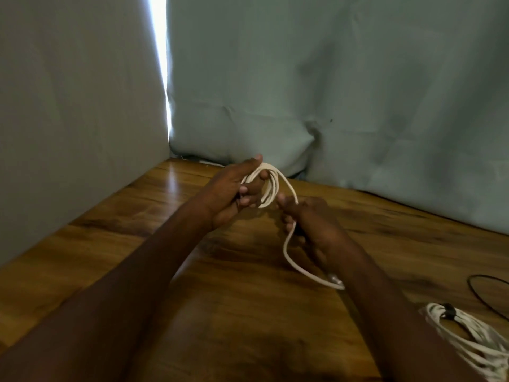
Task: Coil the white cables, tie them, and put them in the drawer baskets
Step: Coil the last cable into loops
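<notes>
At the near right edge of the glossy brown wood-grain table (110, 244), a bundle of coiled white cable bound with a small black tie (468, 334) lies beside a thin black wire loop (480, 295). It appears to be 1 cable already coiled and tied.

Farther in, 2 bare arms reach forward over the table. The right hand (308, 224) has its fingers curled round the loose tail of a thin white round cable (287, 249), which hangs in a curve below the hand, its plug end passing behind the right forearm. Just beyond, the left hand (237, 194) holds several finished loops of the same cable, thumb above and fingers threaded through the coil, all raised above the table.

Coiling looks nearly done, with only a short tail left. To finish well, the right hand should likely lay the last turn at the same size as the others, while the left hand keeps a firm pinch so the loops do not spring apart before a tie goes on.

Behind the hands, wrinkled pale green fabric (358, 92) closes off the back, with a bright slit of light (162, 51) at the left. No drawer baskets are in view.
</notes>
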A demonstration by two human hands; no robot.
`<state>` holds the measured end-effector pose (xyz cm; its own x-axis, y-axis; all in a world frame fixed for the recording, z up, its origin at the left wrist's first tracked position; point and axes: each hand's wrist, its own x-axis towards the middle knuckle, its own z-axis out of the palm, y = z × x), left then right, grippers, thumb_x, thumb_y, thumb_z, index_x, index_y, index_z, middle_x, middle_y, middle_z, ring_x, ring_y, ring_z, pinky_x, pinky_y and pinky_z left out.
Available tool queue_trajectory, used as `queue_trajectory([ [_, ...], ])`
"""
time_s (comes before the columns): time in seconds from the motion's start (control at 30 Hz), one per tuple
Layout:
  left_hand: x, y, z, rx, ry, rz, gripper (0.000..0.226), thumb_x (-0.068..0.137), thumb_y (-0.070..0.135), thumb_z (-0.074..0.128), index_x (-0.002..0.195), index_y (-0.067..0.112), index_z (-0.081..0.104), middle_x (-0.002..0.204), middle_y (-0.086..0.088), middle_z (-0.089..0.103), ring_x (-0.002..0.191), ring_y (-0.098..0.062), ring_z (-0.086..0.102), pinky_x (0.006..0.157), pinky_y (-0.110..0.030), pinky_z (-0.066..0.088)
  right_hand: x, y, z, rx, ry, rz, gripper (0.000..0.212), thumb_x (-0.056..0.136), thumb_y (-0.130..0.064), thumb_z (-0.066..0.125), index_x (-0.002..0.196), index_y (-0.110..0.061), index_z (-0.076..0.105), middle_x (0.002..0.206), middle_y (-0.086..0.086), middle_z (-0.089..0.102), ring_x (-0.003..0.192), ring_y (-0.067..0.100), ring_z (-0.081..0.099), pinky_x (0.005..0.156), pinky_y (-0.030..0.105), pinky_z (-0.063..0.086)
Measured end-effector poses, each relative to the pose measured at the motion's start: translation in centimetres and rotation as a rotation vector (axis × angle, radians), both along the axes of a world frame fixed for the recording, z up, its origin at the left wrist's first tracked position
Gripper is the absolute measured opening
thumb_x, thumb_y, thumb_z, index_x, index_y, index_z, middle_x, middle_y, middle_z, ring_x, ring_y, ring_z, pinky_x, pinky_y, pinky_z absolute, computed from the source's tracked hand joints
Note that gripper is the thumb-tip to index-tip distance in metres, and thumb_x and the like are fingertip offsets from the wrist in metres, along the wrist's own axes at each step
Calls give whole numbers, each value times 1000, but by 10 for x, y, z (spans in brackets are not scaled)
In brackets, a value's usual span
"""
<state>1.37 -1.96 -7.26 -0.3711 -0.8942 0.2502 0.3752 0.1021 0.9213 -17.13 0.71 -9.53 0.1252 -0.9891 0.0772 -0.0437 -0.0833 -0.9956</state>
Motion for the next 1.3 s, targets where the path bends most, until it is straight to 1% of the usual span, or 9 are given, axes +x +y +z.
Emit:
queue_trajectory([
  [0.27, 5, -10, 4, 223, 558, 121, 41, 111, 29, 34, 81, 8, 53, 53, 2, 59, 47, -12, 61, 51, -21, 54, 25, 5, -12, -359, 760, 117, 20, 91, -34, 73, 75, -21, 72, 73, -1, 72, 68, 13, 69, 75, 47, 59],
  [0.37, 6, -10, 3, 65, 293, 292, 38, 112, 27, 34, 90, 6, 56, 69, -10, 74, 63, -21, 74, 57, -25, 58, 31, 11, -11, -499, 915, 210, 19, 95, -27, 64, 78, -24, 70, 75, -5, 68, 70, 7, 65, 74, 43, 58],
  [0.53, -6, 5, -4, -204, -315, 316, 40, 111, 34, 40, 93, 5, 60, 70, -11, 74, 60, -17, 68, 57, -22, 52, 39, 27, 5, -713, 722, 255, 35, 97, -22, 71, 65, -32, 62, 69, -24, 58, 73, -10, 60, 79, 18, 45],
  [0.67, -2, 10, -11, -356, -575, 230, 48, 108, 23, 45, 70, 0, 64, 58, -25, 55, 53, -26, 53, 53, -27, 42, 16, 21, 21, -627, 462, 44, 19, 90, -27, 79, 74, -18, 81, 73, -5, 77, 74, 12, 75, 75, 41, 60],
  [0.83, -14, 14, -9, -193, -422, -50, 55, 107, 42, 35, 73, 4, 56, 40, -3, 27, 32, -16, 23, 43, -30, 21, 2, 12, 23, -574, 168, -230, 12, 82, -21, 85, 75, -12, 81, 70, 2, 76, 72, 25, 73, 63, 30, 52],
  [0.9, -12, 12, -6, -87, -321, -127, 60, 106, 53, 30, 76, 6, 54, 40, 1, 24, 33, -15, 20, 46, -34, 13, 0, 6, 18, -520, 86, -268, 15, 83, -21, 84, 79, -7, 79, 67, -2, 73, 62, 15, 66, 58, 24, 49],
  [1.07, -6, 9, -10, 16, -83, -208, 36, 103, 32, 44, 74, 11, 48, 40, 8, 24, 33, -10, 14, 54, -37, 0, 9, -1, 8, -176, -159, -53, 16, 100, -30, 67, 91, -17, 72, 80, 3, 69, 62, 10, 53, 48, 24, 35],
  [1.2, -14, 7, -13, 34, 8, -180, 35, 104, 31, 37, 74, 15, 45, 39, 7, 25, 35, -11, 21, 53, -34, 10, 20, -7, 2, -92, -342, -5, 44, 106, -39, 51, 116, -2, 73, 110, 24, 75, 103, 46, 72, 87, 54, 60],
  [1.3, -23, 6, -14, 55, 30, -136, 39, 106, 37, 38, 73, 16, 45, 38, 5, 32, 45, -16, 33, 60, -30, 29, 20, -7, 3, -114, -254, -94, 50, 111, -37, 43, 116, 3, 72, 104, 26, 76, 90, 41, 75, 70, 43, 63],
])
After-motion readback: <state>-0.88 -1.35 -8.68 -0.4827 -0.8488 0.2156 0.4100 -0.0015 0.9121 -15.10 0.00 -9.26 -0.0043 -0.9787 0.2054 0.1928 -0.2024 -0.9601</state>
